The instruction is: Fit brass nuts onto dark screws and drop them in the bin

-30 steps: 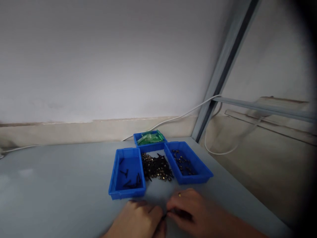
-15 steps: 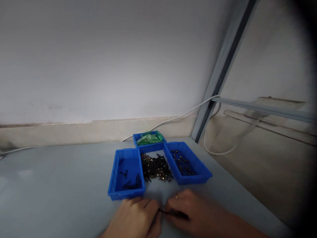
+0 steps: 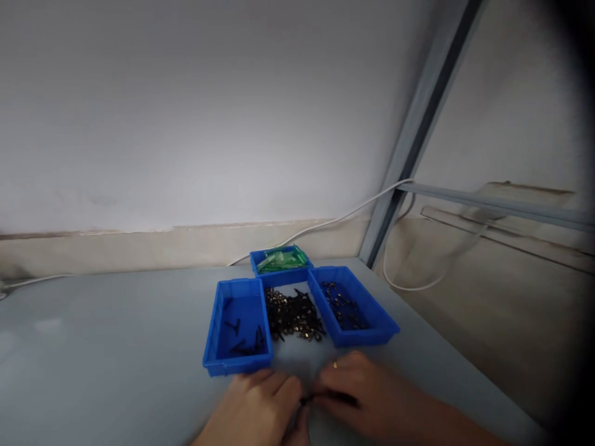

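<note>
My left hand point(image 3: 258, 406) is closed at the near edge of the view, its thumb and fingertips pinching the small dark end point(image 3: 304, 401) of something mostly hidden. Facing it, my right hand point(image 3: 357, 390) is closed around a slim dark rod-like piece point(image 3: 344, 398), whose thin end points toward my left fingertips. Blur hides its exact kind. A tiny gold-coloured spot point(image 3: 335, 365) shows on the right index finger. Just beyond both hands lies a pile of small black and brass-coloured parts point(image 3: 295, 314).
A blue bin point(image 3: 237, 365) at the left holds several black pieces. In the right blue bin point(image 3: 367, 337) are brass-coloured parts. Behind the pile, another blue bin point(image 3: 281, 279) contains green and clear slim items. A grey metal frame point(image 3: 404, 155) and white cable point(image 3: 344, 217) stand behind.
My right hand has shifted slightly right and up, and its fingers have tilted. The gap between the two hands has widened a little. The bins and pile stay put.
</note>
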The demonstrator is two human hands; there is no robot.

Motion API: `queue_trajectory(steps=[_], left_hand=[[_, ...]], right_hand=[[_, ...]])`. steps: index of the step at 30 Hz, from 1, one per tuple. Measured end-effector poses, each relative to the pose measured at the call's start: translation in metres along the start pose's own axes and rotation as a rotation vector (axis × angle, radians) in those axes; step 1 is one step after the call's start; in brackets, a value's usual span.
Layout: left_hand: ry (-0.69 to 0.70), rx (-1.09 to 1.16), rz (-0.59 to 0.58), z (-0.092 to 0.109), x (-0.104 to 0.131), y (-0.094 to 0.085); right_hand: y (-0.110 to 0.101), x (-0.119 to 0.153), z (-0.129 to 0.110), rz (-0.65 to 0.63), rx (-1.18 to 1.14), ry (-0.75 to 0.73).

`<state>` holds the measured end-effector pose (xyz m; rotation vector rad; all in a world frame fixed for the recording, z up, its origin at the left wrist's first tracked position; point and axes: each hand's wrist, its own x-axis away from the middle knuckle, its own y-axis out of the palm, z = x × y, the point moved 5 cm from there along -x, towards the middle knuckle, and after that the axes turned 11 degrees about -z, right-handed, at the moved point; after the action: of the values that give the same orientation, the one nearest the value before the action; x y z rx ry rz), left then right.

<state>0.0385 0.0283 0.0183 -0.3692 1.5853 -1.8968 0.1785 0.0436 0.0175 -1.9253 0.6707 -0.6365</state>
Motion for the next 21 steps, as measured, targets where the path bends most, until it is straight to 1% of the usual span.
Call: queue_trajectory(steps=[3,5,7,11,15,21], left_hand=[[-0.066,-0.002,-0.077,-0.003,-0.001,0.004],[-0.077,-0.020,-0.112,-0.004,-0.003,0.006],[-0.058,-0.038,-0.148,-0.003,-0.004,0.008],[0.023,-0.054,-0.212,-0.001,-0.007,0.016],[0.023,-0.055,-0.173,-0.001,-0.007,0.017],[-0.046,-0.028,-0.116,-0.006,-0.001,0.010]], right_hand=[[-0.003,0.001,0.003,0.061,0.005,-0.018],[-0.002,0.002,0.002,0.099,0.001,-0.044],[0.000,0.003,-0.002,0.118,-0.018,-0.085],[0.004,0.006,-0.010,0.119,-0.047,-0.138],[0.002,0.007,-0.008,0.133,-0.047,-0.111],[0.003,0.005,0.003,0.106,-0.022,-0.019]])
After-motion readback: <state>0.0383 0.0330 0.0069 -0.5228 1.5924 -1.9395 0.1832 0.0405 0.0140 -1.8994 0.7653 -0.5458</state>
